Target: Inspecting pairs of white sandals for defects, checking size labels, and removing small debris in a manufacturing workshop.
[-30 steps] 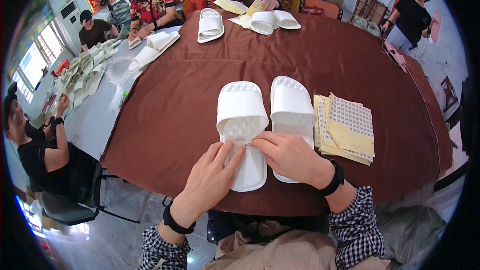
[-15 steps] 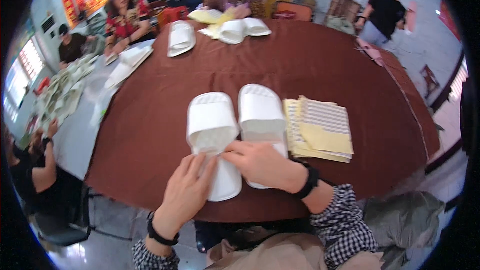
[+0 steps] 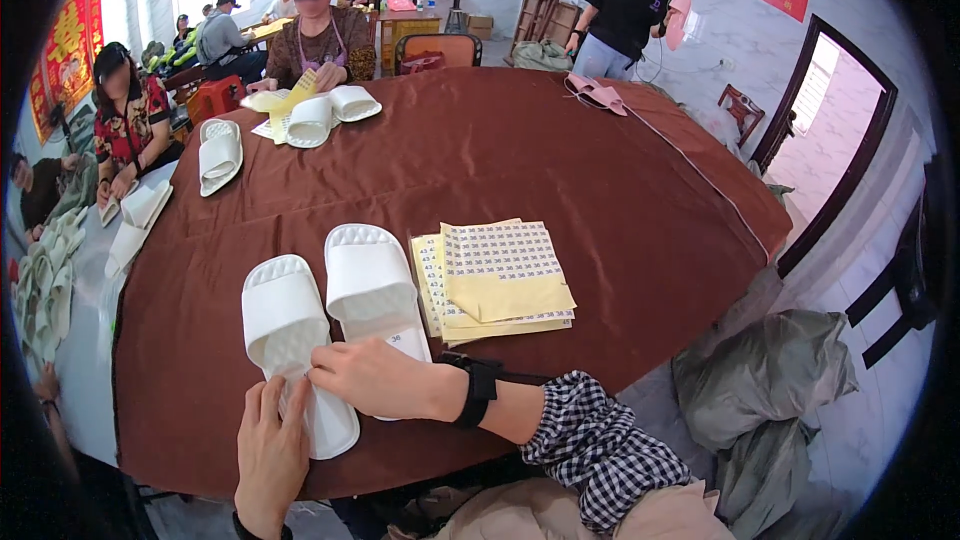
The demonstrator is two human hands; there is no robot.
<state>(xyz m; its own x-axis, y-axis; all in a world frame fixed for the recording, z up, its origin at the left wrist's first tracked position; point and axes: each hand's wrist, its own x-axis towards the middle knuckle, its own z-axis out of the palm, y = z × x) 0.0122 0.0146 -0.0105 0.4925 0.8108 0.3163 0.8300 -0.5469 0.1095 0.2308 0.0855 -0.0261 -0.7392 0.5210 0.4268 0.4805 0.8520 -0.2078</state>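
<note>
Two white slippers lie side by side on a brown tablecloth [image 3: 520, 150]. On the heel of the left slipper [image 3: 288, 330], my left hand [image 3: 270, 455] rests with fingers flat. My right hand [image 3: 375, 380] reaches across from the right and pinches at the same slipper's insole, fingertips together. The right slipper [image 3: 372, 285] carries a small sticker near its heel, just above my right wrist. A stack of yellow sticker sheets [image 3: 495, 275] sits to the right of the slippers.
Across the table a person in a cap handles white slippers [image 3: 330, 110] and a yellow sheet. Another slipper pair [image 3: 220, 155] lies at the left. A pink pair [image 3: 598, 92] sits far right. Grey sacks [image 3: 770, 390] lie on the floor.
The view has swung toward the right. My right hand has moved left onto the left slipper's heel, beside my left hand. The slippers stay in place.
</note>
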